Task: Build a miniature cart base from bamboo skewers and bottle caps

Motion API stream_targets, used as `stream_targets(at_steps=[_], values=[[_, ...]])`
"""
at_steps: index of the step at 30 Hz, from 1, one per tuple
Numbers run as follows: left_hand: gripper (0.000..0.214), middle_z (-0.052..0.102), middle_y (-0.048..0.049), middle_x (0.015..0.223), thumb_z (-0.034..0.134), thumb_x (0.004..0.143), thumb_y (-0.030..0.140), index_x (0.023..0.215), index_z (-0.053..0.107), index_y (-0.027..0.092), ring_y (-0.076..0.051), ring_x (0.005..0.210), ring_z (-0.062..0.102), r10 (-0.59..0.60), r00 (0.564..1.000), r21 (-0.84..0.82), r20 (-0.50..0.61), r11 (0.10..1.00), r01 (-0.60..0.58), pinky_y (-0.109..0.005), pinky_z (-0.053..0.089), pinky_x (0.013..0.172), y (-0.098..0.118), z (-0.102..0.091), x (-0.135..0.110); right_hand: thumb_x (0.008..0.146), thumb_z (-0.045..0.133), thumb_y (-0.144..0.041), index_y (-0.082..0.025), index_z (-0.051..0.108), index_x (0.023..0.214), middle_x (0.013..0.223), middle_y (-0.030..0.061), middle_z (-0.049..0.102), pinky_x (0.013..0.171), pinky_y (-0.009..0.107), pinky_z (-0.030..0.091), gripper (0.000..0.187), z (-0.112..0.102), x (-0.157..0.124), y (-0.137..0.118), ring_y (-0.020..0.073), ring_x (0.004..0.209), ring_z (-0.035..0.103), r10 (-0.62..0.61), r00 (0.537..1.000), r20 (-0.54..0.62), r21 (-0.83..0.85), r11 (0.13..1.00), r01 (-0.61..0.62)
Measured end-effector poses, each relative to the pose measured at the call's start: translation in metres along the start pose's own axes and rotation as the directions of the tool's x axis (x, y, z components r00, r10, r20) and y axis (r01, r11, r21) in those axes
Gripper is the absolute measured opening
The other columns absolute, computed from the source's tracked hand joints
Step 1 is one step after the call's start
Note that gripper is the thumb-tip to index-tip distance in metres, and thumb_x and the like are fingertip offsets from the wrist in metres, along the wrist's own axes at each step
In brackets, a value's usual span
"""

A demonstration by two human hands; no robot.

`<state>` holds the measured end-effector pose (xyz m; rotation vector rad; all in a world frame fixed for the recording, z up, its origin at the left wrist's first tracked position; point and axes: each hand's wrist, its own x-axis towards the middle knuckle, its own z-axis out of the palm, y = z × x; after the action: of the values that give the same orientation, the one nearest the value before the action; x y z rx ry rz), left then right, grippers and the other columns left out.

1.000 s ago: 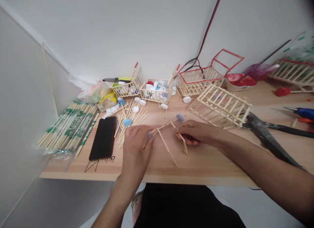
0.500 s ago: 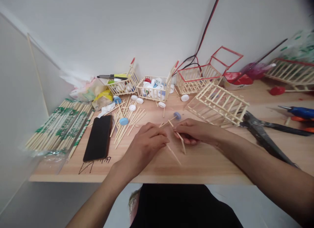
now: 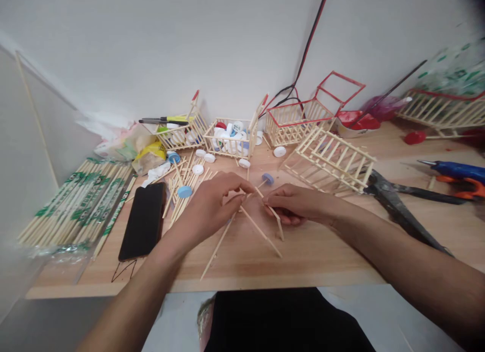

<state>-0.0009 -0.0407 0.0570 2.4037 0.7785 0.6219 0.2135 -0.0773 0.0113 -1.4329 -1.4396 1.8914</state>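
My left hand (image 3: 223, 200) is closed in a pinch near the middle of the table. From under its fingertips one thin wooden stick (image 3: 261, 231) slants down to the right, and a second stick (image 3: 215, 253) runs down to the left. Whether these two are joined is hidden by the fingers. My right hand (image 3: 290, 203) is closed on a wooden stick piece (image 3: 273, 213) that bends at an angle near its lower end. Just beyond the hands, a blue-grey bottle cap (image 3: 268, 179) stands on edge with a stick through it.
Behind are stick-built carts, one holding bottle caps (image 3: 231, 137), another red-trimmed (image 3: 299, 117). An unpainted stick frame (image 3: 329, 160) lies by dark-handled pliers (image 3: 405, 215). A phone (image 3: 142, 220), bagged chopsticks (image 3: 81, 200) and loose sticks (image 3: 182, 203) occupy the left; a blue screwdriver (image 3: 454, 168) lies right.
My left hand has shifted and turned, its thumb now showing, and a second stick shows below it to the left. My right hand keeps its hold. The whole view has shifted slightly.
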Motion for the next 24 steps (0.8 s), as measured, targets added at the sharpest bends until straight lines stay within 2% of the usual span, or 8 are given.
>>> stream_targets(at_steps=[2, 5, 9, 11, 15, 19, 24], values=[[0.017, 0.07, 0.0002, 0.094, 0.061, 0.081, 0.011, 0.094, 0.067, 0.021, -0.016, 0.09, 0.06, 0.006, 1.0, 0.056, -0.016, 0.998, -0.005, -0.031, 0.046, 0.085, -0.005, 0.006, 0.012, 0.086, 0.047, -0.041, -0.017, 0.053, 0.065, 0.043, -0.0063, 0.046, 0.032, 0.015, 0.022, 0.033, 0.0, -0.001, -0.002, 0.0031, 0.033, 0.034, 0.005, 1.0, -0.004, -0.005, 1.0, -0.005], [0.017, 0.07, -0.0013, 0.094, 0.06, 0.081, 0.01, 0.092, 0.068, 0.02, -0.018, 0.095, 0.059, 0.092, 0.996, 0.114, 0.0, 0.989, -0.091, -0.034, 0.045, 0.088, -0.014, 0.02, 0.027, 0.087, 0.047, -0.043, -0.016, 0.053, 0.066, 0.043, -0.0058, 0.046, 0.033, 0.016, 0.023, 0.034, 0.0, -0.002, -0.003, 0.0036, 0.033, 0.034, 0.012, 1.0, -0.009, -0.029, 1.0, -0.012], [0.015, 0.069, -0.0033, 0.089, 0.058, 0.082, 0.009, 0.087, 0.069, 0.019, -0.02, 0.093, 0.057, 0.162, 0.987, 0.212, 0.013, 0.964, -0.161, -0.034, 0.045, 0.084, -0.025, 0.032, 0.035, 0.087, 0.048, -0.043, -0.016, 0.054, 0.067, 0.045, -0.0059, 0.046, 0.033, 0.016, 0.023, 0.034, -0.002, -0.003, -0.002, 0.0035, 0.034, 0.034, 0.007, 1.0, -0.005, -0.049, 0.999, -0.007], [0.015, 0.069, -0.0033, 0.088, 0.058, 0.081, 0.009, 0.086, 0.069, 0.018, -0.019, 0.091, 0.058, 0.132, 0.991, 0.182, -0.028, 0.975, -0.124, -0.034, 0.045, 0.083, -0.028, 0.033, 0.034, 0.086, 0.049, -0.043, -0.016, 0.053, 0.067, 0.045, -0.0062, 0.046, 0.034, 0.015, 0.022, 0.033, -0.004, -0.003, -0.002, 0.0033, 0.035, 0.033, -0.002, 1.0, 0.005, -0.048, 0.999, 0.002], [0.011, 0.07, -0.0015, 0.088, 0.061, 0.08, 0.012, 0.084, 0.068, 0.019, -0.018, 0.089, 0.06, -0.013, 0.993, 0.081, -0.119, 0.996, 0.023, -0.034, 0.045, 0.083, -0.034, 0.034, 0.028, 0.085, 0.049, -0.045, -0.016, 0.053, 0.067, 0.044, -0.0065, 0.045, 0.033, 0.016, 0.021, 0.034, -0.005, -0.003, -0.001, 0.0033, 0.034, 0.031, 0.013, 1.0, 0.02, -0.04, 0.999, -0.012], [0.011, 0.07, -0.0006, 0.086, 0.066, 0.077, 0.017, 0.088, 0.068, 0.019, -0.019, 0.089, 0.059, -0.089, 0.992, 0.071, -0.089, 0.993, 0.095, -0.036, 0.044, 0.083, -0.033, 0.036, 0.024, 0.083, 0.051, -0.045, -0.017, 0.051, 0.065, 0.044, -0.0068, 0.043, 0.034, 0.016, 0.019, 0.033, -0.006, -0.003, -0.003, 0.0033, 0.035, 0.031, 0.041, 0.999, 0.011, -0.05, 0.998, -0.041], [0.017, 0.069, 0.0004, 0.081, 0.064, 0.075, 0.012, 0.09, 0.068, 0.02, -0.02, 0.089, 0.057, -0.121, 0.99, 0.056, -0.079, 0.991, 0.125, -0.033, 0.044, 0.078, -0.024, 0.038, 0.026, 0.085, 0.05, -0.044, -0.017, 0.051, 0.065, 0.042, -0.0075, 0.041, 0.034, 0.016, 0.017, 0.033, -0.009, -0.004, -0.003, 0.0027, 0.034, 0.027, 0.031, 0.999, 0.015, -0.074, 0.997, -0.03]])
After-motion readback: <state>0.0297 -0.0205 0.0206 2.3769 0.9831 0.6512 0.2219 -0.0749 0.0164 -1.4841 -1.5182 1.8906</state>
